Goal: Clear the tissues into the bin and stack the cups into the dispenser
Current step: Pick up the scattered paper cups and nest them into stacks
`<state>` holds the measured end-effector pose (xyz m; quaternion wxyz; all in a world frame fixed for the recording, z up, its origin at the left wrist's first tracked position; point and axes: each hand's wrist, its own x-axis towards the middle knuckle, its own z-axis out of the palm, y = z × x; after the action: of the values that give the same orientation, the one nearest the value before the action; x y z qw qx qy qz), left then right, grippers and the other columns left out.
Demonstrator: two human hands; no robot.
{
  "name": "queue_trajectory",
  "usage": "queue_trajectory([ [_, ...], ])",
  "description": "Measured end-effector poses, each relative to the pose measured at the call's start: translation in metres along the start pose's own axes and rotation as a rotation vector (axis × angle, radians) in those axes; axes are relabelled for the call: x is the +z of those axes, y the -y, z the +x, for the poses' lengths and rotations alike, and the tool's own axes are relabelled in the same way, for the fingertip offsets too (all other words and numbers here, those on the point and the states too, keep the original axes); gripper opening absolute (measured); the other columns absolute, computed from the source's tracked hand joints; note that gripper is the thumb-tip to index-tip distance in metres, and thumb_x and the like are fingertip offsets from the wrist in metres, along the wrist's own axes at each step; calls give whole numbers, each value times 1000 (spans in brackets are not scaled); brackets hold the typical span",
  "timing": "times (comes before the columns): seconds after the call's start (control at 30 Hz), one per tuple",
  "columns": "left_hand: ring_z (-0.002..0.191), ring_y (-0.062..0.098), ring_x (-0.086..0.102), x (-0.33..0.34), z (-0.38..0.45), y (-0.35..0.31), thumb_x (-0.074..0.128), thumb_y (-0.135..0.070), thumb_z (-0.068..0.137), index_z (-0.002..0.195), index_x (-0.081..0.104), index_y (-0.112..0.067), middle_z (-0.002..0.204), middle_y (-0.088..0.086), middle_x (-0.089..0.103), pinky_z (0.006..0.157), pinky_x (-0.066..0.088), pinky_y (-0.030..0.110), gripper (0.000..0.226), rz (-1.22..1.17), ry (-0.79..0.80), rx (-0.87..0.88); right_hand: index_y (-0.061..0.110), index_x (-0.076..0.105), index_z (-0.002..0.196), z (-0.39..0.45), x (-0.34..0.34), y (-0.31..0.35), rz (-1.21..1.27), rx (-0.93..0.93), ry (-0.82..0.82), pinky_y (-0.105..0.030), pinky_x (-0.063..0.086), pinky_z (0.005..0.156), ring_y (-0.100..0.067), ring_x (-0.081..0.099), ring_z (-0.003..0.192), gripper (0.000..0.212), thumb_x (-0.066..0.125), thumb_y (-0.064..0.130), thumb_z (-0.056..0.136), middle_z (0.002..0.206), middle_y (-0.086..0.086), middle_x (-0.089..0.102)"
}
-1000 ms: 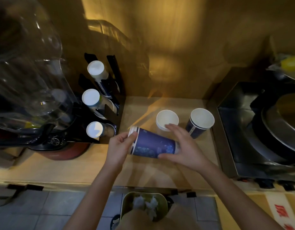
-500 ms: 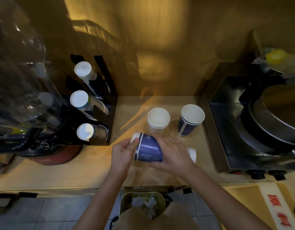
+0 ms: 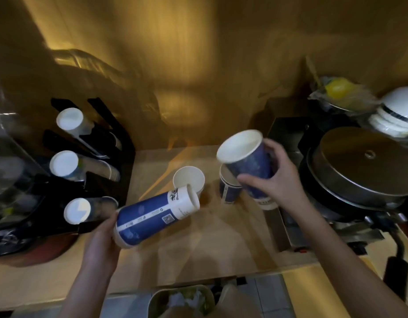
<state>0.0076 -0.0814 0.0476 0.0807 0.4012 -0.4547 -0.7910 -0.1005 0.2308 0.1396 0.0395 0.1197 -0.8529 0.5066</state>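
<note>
My left hand (image 3: 102, 237) grips a blue and white paper cup (image 3: 152, 216) by its base, lying sideways with its mouth toward the right. My right hand (image 3: 276, 180) holds a second blue cup (image 3: 246, 157) tilted, mouth up and to the left, above another blue cup (image 3: 228, 191) standing on the counter. A white cup (image 3: 189, 180) stands upright between them. The black cup dispenser (image 3: 102, 157) at the left holds three rows of stacked cups. A bin (image 3: 182, 301) with crumpled tissues sits below the counter's front edge.
A large clear water bottle (image 3: 8, 157) fills the far left. At the right are a metal appliance with a round lid (image 3: 368, 161), stacked white bowls (image 3: 395, 115) and a bagged yellow item (image 3: 338, 88). The wooden counter (image 3: 209, 244) lies between.
The two hands held one cup stack together before; now they are apart, the left with one cup low and the right lifted a cup up and to the right.
</note>
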Motion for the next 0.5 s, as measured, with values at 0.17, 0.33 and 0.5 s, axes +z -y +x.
queue_trajectory([
  [0.17, 61, 8, 70, 6, 0, 26, 43, -23, 93, 95, 61, -13, 64, -4, 75, 64, 54, 31, 21, -59, 6, -168, 24, 34, 132, 30, 1, -9, 362, 34, -279, -19, 47, 95, -5, 50, 120, 90, 84, 35, 58, 128, 11, 48],
  [0.33, 85, 19, 60, 27, -20, 33, 46, -21, 92, 91, 60, -14, 89, 7, 67, 73, 46, 34, 16, 18, -32, -175, 21, 29, 137, 37, 29, -54, 195, 126, -242, -37, 42, 106, -12, 42, 128, 97, 85, 30, 59, 135, 5, 44],
  [0.5, 86, 22, 59, 34, -34, 34, 47, -21, 91, 102, 59, -13, 96, 8, 63, 71, 46, 34, 18, 98, -24, -145, 18, 28, 135, 29, 47, -86, 107, 190, -129, -31, 37, 105, -13, 40, 126, 95, 85, 19, 59, 137, -4, 44],
])
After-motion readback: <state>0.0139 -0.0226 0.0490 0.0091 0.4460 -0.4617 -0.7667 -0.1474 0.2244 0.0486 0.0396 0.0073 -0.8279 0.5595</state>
